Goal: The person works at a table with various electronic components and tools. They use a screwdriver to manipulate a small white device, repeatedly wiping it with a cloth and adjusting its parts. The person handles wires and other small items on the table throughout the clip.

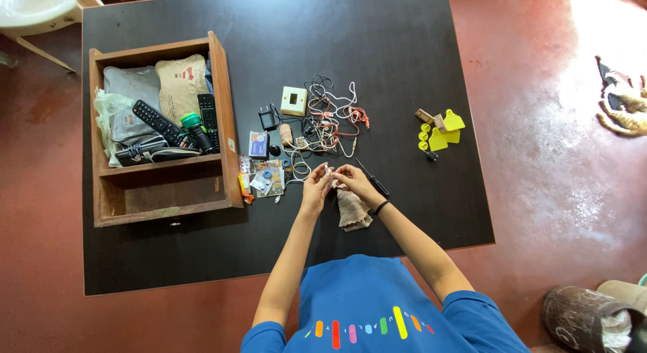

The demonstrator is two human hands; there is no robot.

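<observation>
Head view: both hands, left hand [315, 186] and right hand [353, 180], pinch a small white piece [329, 171] (too small to identify); cloth [352, 210] lies just below the grip.

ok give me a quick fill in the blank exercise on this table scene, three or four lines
1. The wooden drawer sits on the black table to the person's ____ side.
2. The tags near the table's right edge are ____ in colour.
3. The left hand and right hand meet over a small white item, just above a crumpled ____.
4. The long black remote control lies inside the ____.

Missing words: left; yellow; cloth; drawer
</observation>
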